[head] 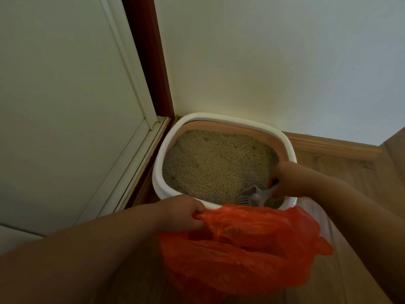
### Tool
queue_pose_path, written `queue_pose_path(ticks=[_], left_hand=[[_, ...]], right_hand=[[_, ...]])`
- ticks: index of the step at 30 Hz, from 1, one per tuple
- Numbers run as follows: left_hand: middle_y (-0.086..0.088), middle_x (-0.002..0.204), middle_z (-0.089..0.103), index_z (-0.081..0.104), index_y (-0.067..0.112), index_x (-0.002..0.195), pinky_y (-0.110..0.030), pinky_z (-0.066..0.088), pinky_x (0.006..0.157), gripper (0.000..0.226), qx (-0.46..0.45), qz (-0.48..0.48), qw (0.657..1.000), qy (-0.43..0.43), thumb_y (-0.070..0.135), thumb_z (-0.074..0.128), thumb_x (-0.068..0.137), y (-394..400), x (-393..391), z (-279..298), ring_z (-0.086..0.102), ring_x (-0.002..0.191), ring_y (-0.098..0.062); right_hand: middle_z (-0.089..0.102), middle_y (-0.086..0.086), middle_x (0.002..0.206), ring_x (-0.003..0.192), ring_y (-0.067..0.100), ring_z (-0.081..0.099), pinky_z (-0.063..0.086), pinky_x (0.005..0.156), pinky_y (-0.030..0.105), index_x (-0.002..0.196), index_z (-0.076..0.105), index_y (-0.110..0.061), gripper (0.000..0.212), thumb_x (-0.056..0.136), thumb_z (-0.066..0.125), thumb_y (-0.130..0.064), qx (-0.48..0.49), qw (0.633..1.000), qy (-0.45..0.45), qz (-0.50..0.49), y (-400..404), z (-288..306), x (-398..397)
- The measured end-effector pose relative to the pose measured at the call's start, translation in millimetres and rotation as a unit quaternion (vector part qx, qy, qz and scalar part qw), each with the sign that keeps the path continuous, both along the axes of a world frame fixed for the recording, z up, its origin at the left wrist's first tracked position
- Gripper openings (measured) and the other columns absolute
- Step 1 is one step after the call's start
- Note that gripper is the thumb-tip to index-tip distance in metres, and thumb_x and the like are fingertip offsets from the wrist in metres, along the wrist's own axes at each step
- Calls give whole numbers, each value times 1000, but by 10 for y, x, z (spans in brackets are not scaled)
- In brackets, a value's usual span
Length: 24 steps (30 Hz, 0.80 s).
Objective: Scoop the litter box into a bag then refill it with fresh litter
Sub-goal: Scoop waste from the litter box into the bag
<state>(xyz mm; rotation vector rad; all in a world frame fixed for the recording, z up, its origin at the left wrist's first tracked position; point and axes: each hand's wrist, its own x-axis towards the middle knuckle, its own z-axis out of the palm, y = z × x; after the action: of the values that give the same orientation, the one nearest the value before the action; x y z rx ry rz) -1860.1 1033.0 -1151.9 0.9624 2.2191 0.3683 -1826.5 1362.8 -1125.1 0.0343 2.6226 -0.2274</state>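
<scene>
— Where does the box sit from your seat?

— I see the white plastic litter box with a tan inner wall (pixel 158 170) on the wooden floor (pixel 341 172), tucked into the corner where the pale wall (pixel 263 62) meets the dark red-brown door frame (pixel 151 62). The white panelled door (pixel 65 95) fills the left side. The box holds beige granular litter (pixel 214 163), its surface fairly even with a few shallow dents.

— And my hands?

— I have the left hand (pixel 184 213) at the box's near rim, fingers curled and pinching the edge of the thin orange plastic bag (pixel 241 249). The bag hangs crumpled just in front of the box, its top edge overlapping the near rim.

— The right one?

— The right hand (pixel 285 181) reaches down inside the box at its near right corner, fingers wrapped round the handle of the grey slotted plastic scoop (pixel 252 196). The scoop's blade points toward the left and rests low in the litter, close to the near wall and just above the bag's edge.

— Anything in the scoop?

— I cannot tell; the blade is dim and partly sunk in the grains. Something white lies on the floor under my right forearm, but I cannot make out what it is.
</scene>
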Motion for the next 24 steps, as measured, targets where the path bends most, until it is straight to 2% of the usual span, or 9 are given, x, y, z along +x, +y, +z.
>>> queue_pose_path(ticks=[5,9,13,15,17,20,24], left_hand=[[1,105,57,69,15,87,-31,50,85,20,12,-31,999,6,34,64,91,-15,-5,-20,61,92,-13],[0,106,57,61,20,74,-29,49,82,19,28,-31,999,12,27,65,92,-9,-13,-1,62,91,-16],[2,105,56,66,15,84,-27,47,83,14,33,-25,999,27,27,65,91,-44,-48,-1,59,92,-13],[3,102,56,64,15,84,-27,46,80,14,44,-9,999,31,28,66,90,-74,-71,-10,57,88,-11],[6,99,56,60,22,86,-24,43,77,10,51,12,998,37,28,67,90,-120,-92,-23,56,87,-8],[11,99,60,64,23,105,-20,44,74,17,60,46,997,30,27,67,90,-200,-123,-26,59,88,-4],[12,110,64,65,32,121,-15,50,78,29,70,88,993,17,27,67,93,-296,-164,-18,62,95,0]], right_hand=[[72,-12,89,78,1,65,45,61,10,101,80,-22,17,85,79,-30,-29,999,8,-32,-73,-156,46],[69,-13,82,73,0,62,45,56,9,99,79,-22,16,86,78,-30,-66,996,26,-59,-191,-259,81],[70,-6,90,81,8,65,56,70,25,104,78,-20,20,87,78,-30,-86,993,23,-80,-374,-357,48],[69,-5,93,84,9,65,57,74,27,105,77,-20,20,87,77,-29,-100,991,24,-89,-495,-385,-13],[70,-3,91,81,11,65,56,69,26,102,77,-20,16,88,76,-28,-112,988,31,-98,-633,-413,-91],[73,3,84,67,11,62,50,57,24,94,78,-17,11,88,75,-25,-131,985,37,-110,-872,-521,-213],[75,2,80,71,15,73,60,62,31,93,77,-19,5,91,73,-21,-190,970,22,-148,-1201,-685,-372]])
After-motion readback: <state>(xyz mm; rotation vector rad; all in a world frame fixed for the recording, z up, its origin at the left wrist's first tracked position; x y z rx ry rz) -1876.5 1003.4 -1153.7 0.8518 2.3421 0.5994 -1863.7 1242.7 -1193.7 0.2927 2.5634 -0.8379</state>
